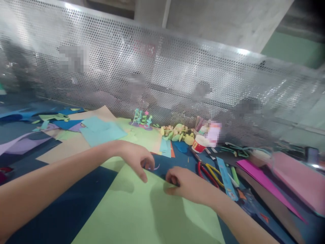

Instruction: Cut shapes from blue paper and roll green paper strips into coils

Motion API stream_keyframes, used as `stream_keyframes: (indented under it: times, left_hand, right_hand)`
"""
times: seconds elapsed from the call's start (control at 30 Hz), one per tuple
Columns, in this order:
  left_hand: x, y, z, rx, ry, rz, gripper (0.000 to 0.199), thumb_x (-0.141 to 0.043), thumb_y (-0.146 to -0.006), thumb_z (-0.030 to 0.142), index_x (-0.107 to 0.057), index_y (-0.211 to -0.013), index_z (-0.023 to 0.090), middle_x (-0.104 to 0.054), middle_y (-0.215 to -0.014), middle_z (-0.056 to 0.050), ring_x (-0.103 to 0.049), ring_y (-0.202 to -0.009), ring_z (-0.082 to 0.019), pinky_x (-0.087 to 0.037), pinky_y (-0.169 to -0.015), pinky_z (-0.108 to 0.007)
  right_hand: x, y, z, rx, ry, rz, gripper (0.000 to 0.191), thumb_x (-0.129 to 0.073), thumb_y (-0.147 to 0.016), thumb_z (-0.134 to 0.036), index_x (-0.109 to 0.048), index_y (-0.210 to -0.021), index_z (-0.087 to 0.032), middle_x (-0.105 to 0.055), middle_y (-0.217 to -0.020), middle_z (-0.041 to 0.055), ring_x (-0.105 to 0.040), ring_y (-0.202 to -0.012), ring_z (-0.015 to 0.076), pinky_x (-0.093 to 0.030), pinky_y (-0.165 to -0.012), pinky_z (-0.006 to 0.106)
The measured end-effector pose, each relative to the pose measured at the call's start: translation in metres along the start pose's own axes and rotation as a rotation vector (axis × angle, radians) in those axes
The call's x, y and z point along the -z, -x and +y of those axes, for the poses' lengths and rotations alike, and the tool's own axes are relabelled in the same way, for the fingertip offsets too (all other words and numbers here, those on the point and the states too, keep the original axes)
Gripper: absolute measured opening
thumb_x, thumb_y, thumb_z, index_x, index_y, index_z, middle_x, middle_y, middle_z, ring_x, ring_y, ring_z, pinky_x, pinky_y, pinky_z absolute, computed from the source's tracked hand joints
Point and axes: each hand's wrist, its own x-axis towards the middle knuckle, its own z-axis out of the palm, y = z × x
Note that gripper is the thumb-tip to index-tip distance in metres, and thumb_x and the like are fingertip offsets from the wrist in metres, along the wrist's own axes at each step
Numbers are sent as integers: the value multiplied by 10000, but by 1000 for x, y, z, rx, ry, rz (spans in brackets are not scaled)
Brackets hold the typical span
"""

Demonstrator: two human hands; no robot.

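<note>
A large light green sheet [152,210] lies on the dark blue table surface [58,206] in front of me. Over its far left corner is my left hand [138,159], fingers curled and thumb apart, with nothing visible between them. My right hand [184,183] is at the sheet's far edge, its fingers curled and the thumb low by the paper; whether it pinches the edge is hidden. A thin purple curl [156,167] shows just beyond the sheet, between the hands.
Coloured paper [101,130] and small paper figures [142,120] lie farther back. On the right are a red and white cup [199,144], red-handled pliers [207,173], a blue ruler [226,179] and pink sheets [299,179]. A perforated metal screen [162,71] stands behind.
</note>
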Motion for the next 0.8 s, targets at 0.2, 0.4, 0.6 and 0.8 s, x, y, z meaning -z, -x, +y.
stream_keyframes:
  times: [0.2, 0.4, 0.6, 0.8]
  left_hand:
    - [18, 13, -18, 101, 91, 111, 510, -697, -660, 451, -603, -1134, 286, -664, -963, -25, -596, -818, -205, -414, -663, -239]
    - [22, 13, -47, 141, 201, 91, 332, -641, -724, 353, -621, -1034, 233, -653, -1007, -32, -584, -896, -211, -431, -718, -247]
    - [25, 16, -58, 198, 146, 83, 440, -638, -719, 423, -581, -1112, 235, -605, -1107, -72, -565, -961, -249, -429, -792, -306]
    - [-5, -1, 2, 16, -407, 597, 528, -675, -689, 488, -546, -1137, 242, -455, -1253, -91, -339, -1213, -333, -246, -1004, -455]
  right_hand:
    - [23, -3, 28, 8, -234, -10, 165, -594, -774, -339, -583, -793, -176, -601, -767, 8, -541, -701, 149, -420, -642, 258]
    - [29, -6, 57, -3, -404, -83, 227, -605, -774, -369, -570, -885, -174, -643, -802, 17, -604, -753, 157, -473, -702, 260]
    - [27, -7, 67, 32, -314, 38, 188, -552, -813, -324, -618, -890, -165, -661, -832, 32, -609, -750, 168, -484, -695, 279]
    - [19, -19, 67, 101, -199, 399, 210, -460, -873, -292, -614, -969, -188, -625, -1006, 71, -561, -972, 208, -422, -890, 360]
